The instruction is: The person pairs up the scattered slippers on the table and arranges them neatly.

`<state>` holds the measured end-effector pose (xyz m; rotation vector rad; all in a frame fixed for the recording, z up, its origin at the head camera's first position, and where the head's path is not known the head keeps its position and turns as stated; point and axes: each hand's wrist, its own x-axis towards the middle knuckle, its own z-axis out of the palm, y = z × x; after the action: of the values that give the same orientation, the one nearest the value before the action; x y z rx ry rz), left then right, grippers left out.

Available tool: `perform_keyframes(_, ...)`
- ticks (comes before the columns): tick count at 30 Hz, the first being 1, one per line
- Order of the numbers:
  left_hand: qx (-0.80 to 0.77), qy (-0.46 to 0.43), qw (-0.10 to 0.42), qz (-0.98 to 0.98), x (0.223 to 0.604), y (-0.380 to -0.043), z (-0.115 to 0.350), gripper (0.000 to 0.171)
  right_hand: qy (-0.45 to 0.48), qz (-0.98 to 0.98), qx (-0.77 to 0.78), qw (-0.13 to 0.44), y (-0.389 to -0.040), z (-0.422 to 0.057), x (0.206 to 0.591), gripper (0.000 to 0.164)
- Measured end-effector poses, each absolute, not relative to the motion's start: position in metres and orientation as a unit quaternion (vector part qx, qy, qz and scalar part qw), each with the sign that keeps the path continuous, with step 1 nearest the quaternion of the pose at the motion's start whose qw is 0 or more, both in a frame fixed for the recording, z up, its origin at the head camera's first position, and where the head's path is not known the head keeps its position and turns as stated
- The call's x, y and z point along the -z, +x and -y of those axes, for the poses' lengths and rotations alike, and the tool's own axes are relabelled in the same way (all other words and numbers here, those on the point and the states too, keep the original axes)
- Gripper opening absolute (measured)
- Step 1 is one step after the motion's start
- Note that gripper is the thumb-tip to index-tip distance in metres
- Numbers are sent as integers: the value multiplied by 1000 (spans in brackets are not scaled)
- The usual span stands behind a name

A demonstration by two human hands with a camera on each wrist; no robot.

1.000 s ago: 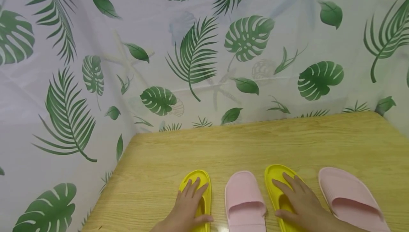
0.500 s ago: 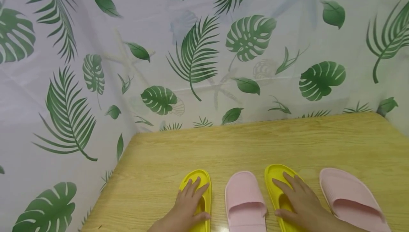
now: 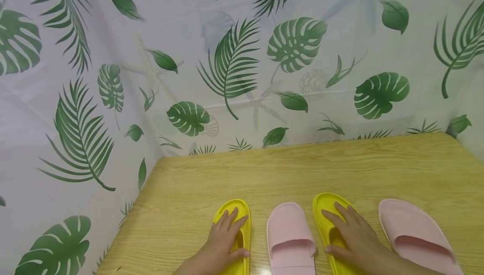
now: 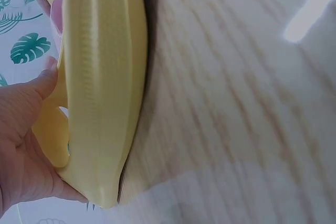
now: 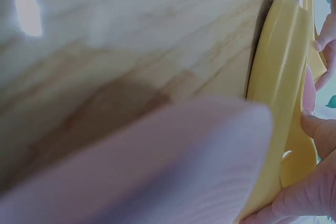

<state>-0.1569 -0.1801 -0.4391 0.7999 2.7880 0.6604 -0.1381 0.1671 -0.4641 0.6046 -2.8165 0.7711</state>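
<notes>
Around one pale-pink, round-toed slide slipper on the yellowish wood-grain tabletop, a row has already taken shape: a bright-yellow moulded slipper stands just left of it, a second bright-yellow moulded slipper just right, and another pale-pink slide slipper farther right. Left grip and right grip are both unclenched, fingers spread over the yellow slippers either side of that landmark. The arranging looks mostly done, though neither hand is off its slipper yet; whether more remains cannot be told.
</notes>
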Motion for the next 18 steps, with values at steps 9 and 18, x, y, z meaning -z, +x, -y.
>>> perform_keyframes(9, -226, 268, 74, -934, 440, -157, 178, 76, 197, 943, -256, 77, -138, -166, 463, 69)
perform_keyframes(18, -221, 263, 75, -936, 438, -161, 176, 74, 183, 948, -252, 70, -141, -163, 459, 71)
